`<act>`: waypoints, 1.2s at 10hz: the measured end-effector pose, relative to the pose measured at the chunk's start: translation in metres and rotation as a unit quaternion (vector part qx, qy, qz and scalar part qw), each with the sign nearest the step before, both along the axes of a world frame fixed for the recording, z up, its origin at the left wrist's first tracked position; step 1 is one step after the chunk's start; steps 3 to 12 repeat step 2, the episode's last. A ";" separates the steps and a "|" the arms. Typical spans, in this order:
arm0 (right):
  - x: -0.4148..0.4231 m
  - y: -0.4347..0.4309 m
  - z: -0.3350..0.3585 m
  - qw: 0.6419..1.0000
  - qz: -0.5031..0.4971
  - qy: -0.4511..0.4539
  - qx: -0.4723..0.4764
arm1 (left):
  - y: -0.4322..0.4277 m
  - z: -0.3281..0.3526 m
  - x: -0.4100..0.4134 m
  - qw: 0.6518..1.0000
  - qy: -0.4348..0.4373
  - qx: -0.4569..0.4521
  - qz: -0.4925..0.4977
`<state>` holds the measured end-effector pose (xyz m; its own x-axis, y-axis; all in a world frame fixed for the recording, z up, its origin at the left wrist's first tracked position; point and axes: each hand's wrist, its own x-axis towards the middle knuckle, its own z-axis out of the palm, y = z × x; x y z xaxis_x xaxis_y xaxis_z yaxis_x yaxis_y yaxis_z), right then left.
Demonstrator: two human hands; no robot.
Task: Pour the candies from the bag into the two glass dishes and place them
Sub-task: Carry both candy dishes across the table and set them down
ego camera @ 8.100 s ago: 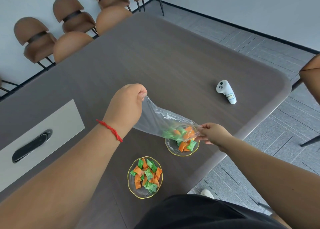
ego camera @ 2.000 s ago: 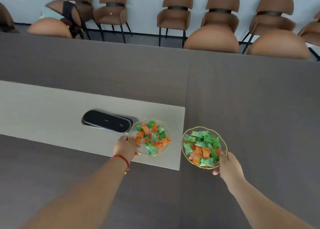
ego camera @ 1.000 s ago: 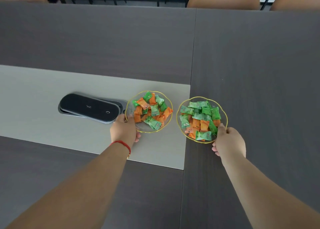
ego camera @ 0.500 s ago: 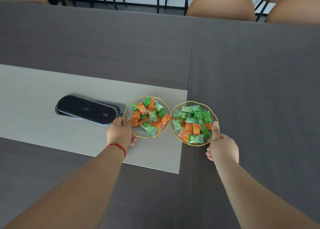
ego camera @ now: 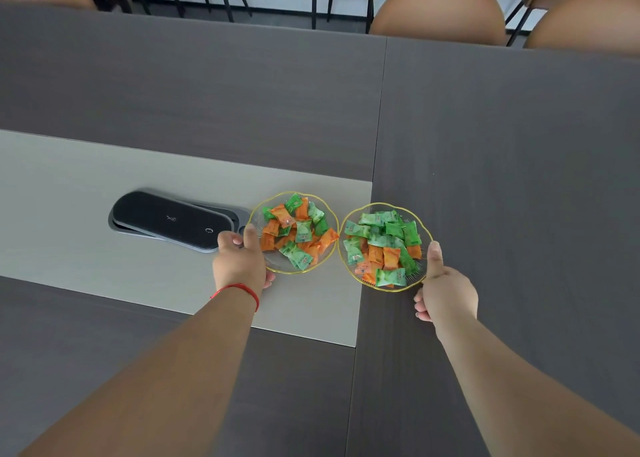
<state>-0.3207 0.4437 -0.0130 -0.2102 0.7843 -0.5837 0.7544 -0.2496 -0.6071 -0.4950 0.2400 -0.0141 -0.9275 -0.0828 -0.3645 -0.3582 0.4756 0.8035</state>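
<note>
The dark grey worktop (ego camera: 502, 138) spreads out beyond both my grips, with a pale beige panel (ego camera: 69, 186) set into it under and to the outside of my left grip. Brown chairs (ego camera: 438, 10) line its far edge, well beyond my reach. On the pale panel, just outside my left grip and touching distance from its knuckles, sits a black oval pad (ego camera: 173, 219) in a grey frame.

My left hand (ego camera: 239, 259) has a closed grip on the near-left rim of the left glass dish (ego camera: 273, 266), thumb on top of the gold edge, the other fingers tucked beneath where I cannot see them. That dish lies on the pale panel just ahead of the grip, filled with orange and green candies (ego camera: 298, 231). A red string (ego camera: 239, 288) circles that wrist.

My right hand (ego camera: 446, 294) pinches the near-right rim of the right glass dish (ego camera: 353, 273), thumb lying up along the edge, fingers curled below. This dish sits ahead and inward of the grip, straddling the seam between the pale panel and the dark surface, holding mostly green candies (ego camera: 381, 242) with some orange. The two dishes lie side by side between my grips, rims almost touching.
</note>
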 end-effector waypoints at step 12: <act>-0.008 0.010 0.012 0.990 -0.068 -0.043 -0.120 | 0.002 -0.004 0.012 0.998 0.044 -0.028 0.044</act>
